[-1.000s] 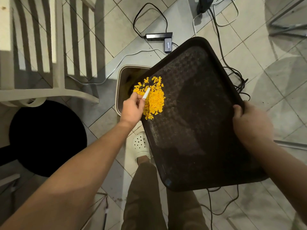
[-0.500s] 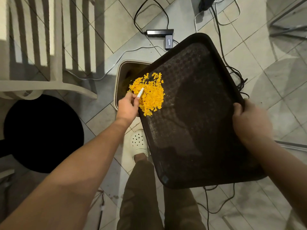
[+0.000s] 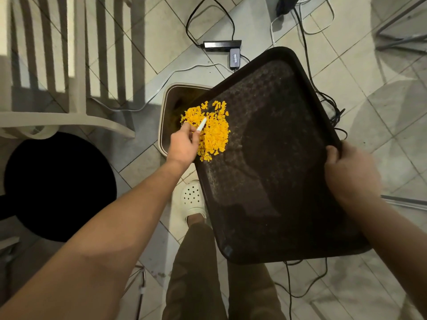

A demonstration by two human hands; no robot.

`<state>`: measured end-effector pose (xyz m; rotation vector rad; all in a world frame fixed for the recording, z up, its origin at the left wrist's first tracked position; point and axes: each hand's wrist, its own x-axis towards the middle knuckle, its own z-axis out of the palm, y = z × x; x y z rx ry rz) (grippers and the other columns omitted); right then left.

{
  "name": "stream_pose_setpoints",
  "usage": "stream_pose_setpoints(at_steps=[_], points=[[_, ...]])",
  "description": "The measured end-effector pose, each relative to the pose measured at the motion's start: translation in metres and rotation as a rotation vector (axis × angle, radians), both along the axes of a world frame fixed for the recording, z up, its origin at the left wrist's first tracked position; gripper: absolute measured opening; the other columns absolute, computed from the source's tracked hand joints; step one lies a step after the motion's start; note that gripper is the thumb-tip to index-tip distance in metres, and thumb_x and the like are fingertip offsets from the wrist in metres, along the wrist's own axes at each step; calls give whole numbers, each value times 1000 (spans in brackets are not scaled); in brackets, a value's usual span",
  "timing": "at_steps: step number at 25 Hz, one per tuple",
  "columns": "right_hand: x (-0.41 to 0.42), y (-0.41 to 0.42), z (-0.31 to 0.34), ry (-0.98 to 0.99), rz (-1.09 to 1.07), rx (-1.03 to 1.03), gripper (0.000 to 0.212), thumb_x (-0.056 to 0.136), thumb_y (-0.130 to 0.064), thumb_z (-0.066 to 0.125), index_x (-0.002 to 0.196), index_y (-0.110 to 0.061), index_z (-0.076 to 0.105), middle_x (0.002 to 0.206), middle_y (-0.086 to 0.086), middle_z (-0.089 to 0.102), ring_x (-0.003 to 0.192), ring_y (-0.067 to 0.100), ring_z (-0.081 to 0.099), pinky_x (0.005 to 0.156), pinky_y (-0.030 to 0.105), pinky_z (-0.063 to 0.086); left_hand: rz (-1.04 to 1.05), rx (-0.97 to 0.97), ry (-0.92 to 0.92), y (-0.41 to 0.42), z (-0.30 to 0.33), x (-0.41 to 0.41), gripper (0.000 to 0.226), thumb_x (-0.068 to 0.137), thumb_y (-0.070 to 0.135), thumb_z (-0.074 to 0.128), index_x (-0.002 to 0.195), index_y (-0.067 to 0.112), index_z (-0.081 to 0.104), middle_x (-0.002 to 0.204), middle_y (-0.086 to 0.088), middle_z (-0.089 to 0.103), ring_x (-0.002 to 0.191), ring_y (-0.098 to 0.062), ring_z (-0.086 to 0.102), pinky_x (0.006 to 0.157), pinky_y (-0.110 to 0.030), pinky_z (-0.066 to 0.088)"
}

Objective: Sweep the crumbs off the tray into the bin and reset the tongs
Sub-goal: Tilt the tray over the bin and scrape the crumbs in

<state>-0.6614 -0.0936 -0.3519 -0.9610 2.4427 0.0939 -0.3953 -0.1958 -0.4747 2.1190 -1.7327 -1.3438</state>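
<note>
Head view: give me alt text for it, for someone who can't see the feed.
A dark tray is held tilted over an open bin on a tiled floor, the right hand gripping its edge. The left hand holds a small white tool in a pile of yellow crumbs at the tray's edge above the bin.

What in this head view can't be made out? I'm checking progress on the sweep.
- Bin: tray covers most of its opening; contents too dark.
- White tool: left hand hides all but its tip.
- Right hand: blurred; fingers hidden under the tray rim.
- Tongs: not in view.
</note>
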Motion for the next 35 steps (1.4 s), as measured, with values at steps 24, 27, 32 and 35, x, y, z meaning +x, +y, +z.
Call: stream_pose_setpoints(at_steps=[24,27,32,35], points=[[6,-3,-2,-5,-12,39,30,98,-32,37,105,-9,54,87,20,57,90,40,57,69,38,39,139,36,-173,-28,-6,-14,23,96,18,45,110,2,55,104,-18,65,93,-34,63,77,-33,48],[7,-5,-1,-29,-26,44,30,98,-31,37,109,-9,54,86,16,54,92,39,56,68,37,38,92,-52,32,-30,0,-33,19,96,17,47,103,3,57,95,-14,66,80,-25,59,74,-31,49],[8,-5,0,-40,-26,29,30,99,-30,37,114,-11,54,96,20,60,95,39,56,69,36,38,65,-37,-8,-30,-3,-47,20,96,19,46,104,3,55,98,-12,64,81,-23,57,69,-24,40],[7,-4,0,-33,-24,30,30,98,-31,37,112,-11,55,95,21,60,94,40,56,69,37,38,143,64,-163,-21,-10,-25,21,97,21,44,110,6,52,100,-14,65,84,-28,63,70,-31,47]])
